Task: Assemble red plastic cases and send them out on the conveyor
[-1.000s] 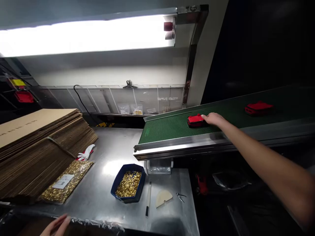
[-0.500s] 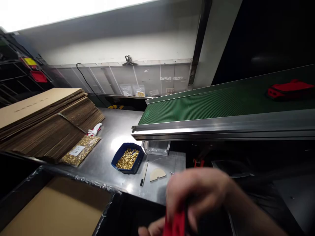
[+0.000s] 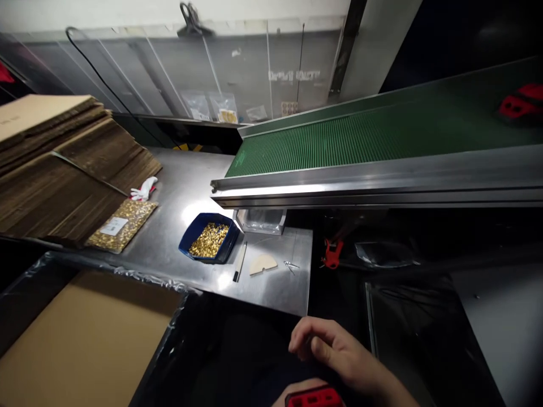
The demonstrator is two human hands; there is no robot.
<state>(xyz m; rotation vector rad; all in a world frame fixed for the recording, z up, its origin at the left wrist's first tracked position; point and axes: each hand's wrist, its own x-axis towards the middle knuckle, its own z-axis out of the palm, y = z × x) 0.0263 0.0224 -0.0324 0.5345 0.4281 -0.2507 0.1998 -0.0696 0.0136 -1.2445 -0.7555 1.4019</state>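
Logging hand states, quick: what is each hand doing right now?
Right hand: fingers curled, over the red part; grip cannot be told.
Left hand: barely in view under that part; state cannot be told.

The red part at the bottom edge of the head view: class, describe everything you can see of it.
Only the top of the red part shows; the frame cuts off the rest. It looks like moulded plastic, bright red, with square recesses along its upper face. The right hand curls just above it, seemingly touching it; whether it grips is unclear. A fingertip shows at its left.

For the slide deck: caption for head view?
Right hand over red plastic part, below green conveyor belt and steel table.
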